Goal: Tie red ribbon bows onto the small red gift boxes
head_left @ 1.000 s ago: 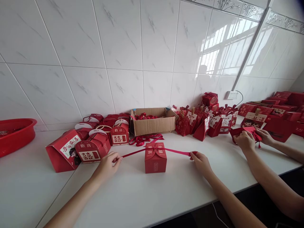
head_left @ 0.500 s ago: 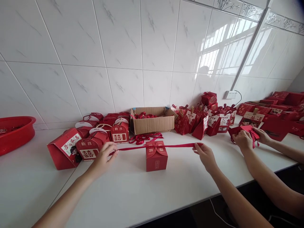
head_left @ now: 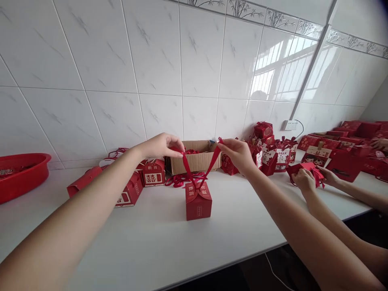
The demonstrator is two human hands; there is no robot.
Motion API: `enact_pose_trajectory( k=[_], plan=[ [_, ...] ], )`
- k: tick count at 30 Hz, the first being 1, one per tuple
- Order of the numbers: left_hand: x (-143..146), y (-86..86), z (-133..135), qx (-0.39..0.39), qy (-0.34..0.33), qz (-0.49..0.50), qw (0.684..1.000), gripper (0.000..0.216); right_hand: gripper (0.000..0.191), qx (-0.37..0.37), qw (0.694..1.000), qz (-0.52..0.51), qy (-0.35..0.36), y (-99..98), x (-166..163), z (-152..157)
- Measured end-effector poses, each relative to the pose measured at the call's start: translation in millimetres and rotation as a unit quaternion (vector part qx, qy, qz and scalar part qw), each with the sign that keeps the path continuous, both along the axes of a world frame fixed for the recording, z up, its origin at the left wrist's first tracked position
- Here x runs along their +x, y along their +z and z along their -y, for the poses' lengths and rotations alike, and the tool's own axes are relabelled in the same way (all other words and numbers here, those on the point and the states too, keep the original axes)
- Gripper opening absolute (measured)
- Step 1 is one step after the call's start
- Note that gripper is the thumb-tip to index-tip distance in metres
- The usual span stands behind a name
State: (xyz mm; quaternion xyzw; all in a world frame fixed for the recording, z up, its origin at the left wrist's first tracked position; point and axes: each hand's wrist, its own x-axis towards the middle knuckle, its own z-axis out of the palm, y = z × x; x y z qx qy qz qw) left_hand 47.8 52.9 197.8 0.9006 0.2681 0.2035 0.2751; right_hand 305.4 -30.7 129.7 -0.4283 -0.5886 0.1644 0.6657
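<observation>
A small red gift box (head_left: 199, 207) with gold lettering stands upright on the white table, its top flaps folded together. From the top of it a red ribbon (head_left: 211, 164) rises in a V. One end is pinched in my left hand (head_left: 163, 146), up and to the left of the box. My right hand (head_left: 238, 152) pinches the other end, up and to the right. Behind the box, more red ribbons (head_left: 178, 180) lie loose in front of an open cardboard box (head_left: 197, 163).
Several red gift boxes (head_left: 153, 173) stand at the left, partly behind my left arm. A red plastic basin (head_left: 24, 178) sits at the far left. To the right, a co-worker's hands (head_left: 306, 180) hold a red box with a ribbon. More red boxes (head_left: 283, 155) line the wall.
Both my hands have risen and come closer together, lifting the ribbon from a level line into a V. The gift box stays on the table. My view has tilted up slightly.
</observation>
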Motion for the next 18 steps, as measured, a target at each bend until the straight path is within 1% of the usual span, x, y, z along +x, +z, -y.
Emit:
enact_pose_trajectory(
  k=[2,4,8,10,12,14,18],
  plan=[
    [13.5,3.8,-2.2,-0.033,-0.023,0.031,0.999,0.025,0.032,-0.005,0.999,0.006,0.035,7.8,-10.3,-5.2],
    [24.0,1.5,-2.1,-0.058,-0.017,0.08,0.995,0.032,0.034,-0.007,0.998,0.004,0.067,13.2,-18.2,-9.7],
    [37.1,-11.9,6.1,-0.099,0.019,0.187,0.977,0.056,0.035,0.0,0.996,-0.004,0.087,17.8,-28.4,-16.8],
    [41.1,-18.4,12.4,-0.122,0.028,0.233,0.964,0.061,0.035,0.003,0.996,-0.004,0.094,17.9,-31.2,-18.9],
    [44.5,-22.9,18.4,-0.14,0.041,0.264,0.953,0.063,0.036,0.004,0.994,-0.006,0.107,17.5,-32.7,-20.0],
    [47.8,-25.6,23.0,-0.142,0.051,0.285,0.947,0.06,0.036,0.003,0.993,-0.009,0.116,17.1,-33.0,-20.6],
    [54.6,-28.7,27.7,-0.107,0.045,0.322,0.94,0.051,0.038,0.006,0.992,-0.009,0.129,17.8,-31.7,-21.8]
  ],
)
